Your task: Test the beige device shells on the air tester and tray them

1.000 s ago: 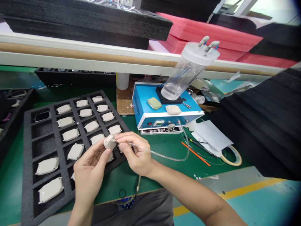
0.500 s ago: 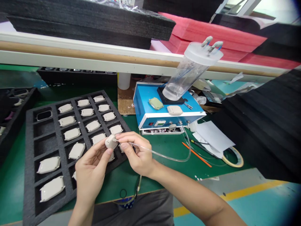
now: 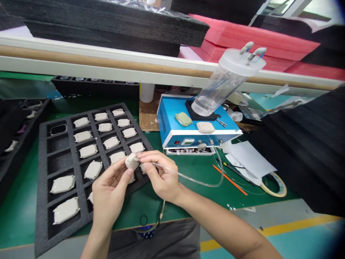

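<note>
At the far left, I have a black tray (image 3: 25, 144) running off the edge, and next to it a grey foam tray (image 3: 42, 172) sits askew on the green bench (image 3: 199, 165), with rows of pale cases (image 3: 66, 210) in its compartments. Now the left hand (image 3: 111, 187), above the tray's near right part: thumb and fingers pinching one small housing (image 3: 131, 161), tilted and held up off the foam. Across from it comes the right hand (image 3: 161, 176), and I've got its thumb and fingertips closed around the clear tube (image 3: 199, 182), the tip right at the housing's side; whether it goes in, I can't tell. From there the tube loops right and up to the front of the blue machine (image 3: 188, 129). On top of that: a greenish case (image 3: 184, 119) and a clear cylinder (image 3: 219, 88). Further right, an orange stick (image 3: 229, 179) lies on the bench, then white paper (image 3: 250, 162), and a tape roll (image 3: 282, 189) just beside it.
</note>
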`<state>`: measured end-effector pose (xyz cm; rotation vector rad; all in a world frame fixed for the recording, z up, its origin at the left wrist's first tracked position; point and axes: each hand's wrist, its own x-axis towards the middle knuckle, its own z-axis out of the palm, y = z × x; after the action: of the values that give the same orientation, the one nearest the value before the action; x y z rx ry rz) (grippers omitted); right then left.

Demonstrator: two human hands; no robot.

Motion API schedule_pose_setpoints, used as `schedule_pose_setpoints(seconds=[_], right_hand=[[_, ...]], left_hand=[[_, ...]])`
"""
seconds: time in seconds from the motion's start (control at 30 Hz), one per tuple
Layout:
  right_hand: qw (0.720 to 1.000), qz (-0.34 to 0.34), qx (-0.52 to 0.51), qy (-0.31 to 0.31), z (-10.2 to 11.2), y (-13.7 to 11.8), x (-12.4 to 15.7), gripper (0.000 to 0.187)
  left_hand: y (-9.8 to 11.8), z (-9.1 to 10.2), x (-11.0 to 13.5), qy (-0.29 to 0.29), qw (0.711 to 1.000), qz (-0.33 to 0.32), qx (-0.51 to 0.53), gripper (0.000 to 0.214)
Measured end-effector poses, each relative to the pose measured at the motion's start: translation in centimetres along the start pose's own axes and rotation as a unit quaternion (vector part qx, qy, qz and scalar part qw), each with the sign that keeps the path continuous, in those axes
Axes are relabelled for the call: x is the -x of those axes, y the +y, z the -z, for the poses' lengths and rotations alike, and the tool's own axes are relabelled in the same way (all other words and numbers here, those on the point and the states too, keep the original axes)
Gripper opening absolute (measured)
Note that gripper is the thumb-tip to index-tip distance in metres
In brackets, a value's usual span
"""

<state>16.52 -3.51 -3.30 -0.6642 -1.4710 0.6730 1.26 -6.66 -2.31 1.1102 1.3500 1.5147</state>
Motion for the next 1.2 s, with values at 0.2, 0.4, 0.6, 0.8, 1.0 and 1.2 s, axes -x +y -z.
schedule_pose_setpoints(seconds=[0.2,0.4,0.6,0.8,1.0,1.2], right_hand=[[1.000,-0.006,0.012,0.000,-0.06,-0.06,-0.01,0.014],[1.000,-0.003,0.012,-0.002,-0.05,-0.09,-0.02,0.014],[1.000,-0.002,0.014,0.000,-0.04,-0.19,-0.11,0.014],[1.000,-0.006,0.023,-0.006,0.10,-0.13,0.10,0.013],[0.999,-0.018,0.030,-0.007,0.10,-0.07,0.55,0.014],[1.000,-0.013,0.022,-0.005,0.06,-0.02,0.58,0.016]], left_hand=[[0.04,0.00,0.09,0.000,1.000,0.001,0.002,0.038],[0.23,-0.03,0.12,0.005,1.000,0.007,-0.004,0.038],[0.12,-0.05,0.03,-0.001,1.000,0.004,-0.001,0.039],[0.03,-0.01,0.15,-0.007,1.000,0.003,0.002,0.039],[0.28,0.00,0.43,-0.018,1.000,0.002,0.011,0.036],[0.30,0.04,0.34,-0.024,1.000,0.004,0.009,0.037]])
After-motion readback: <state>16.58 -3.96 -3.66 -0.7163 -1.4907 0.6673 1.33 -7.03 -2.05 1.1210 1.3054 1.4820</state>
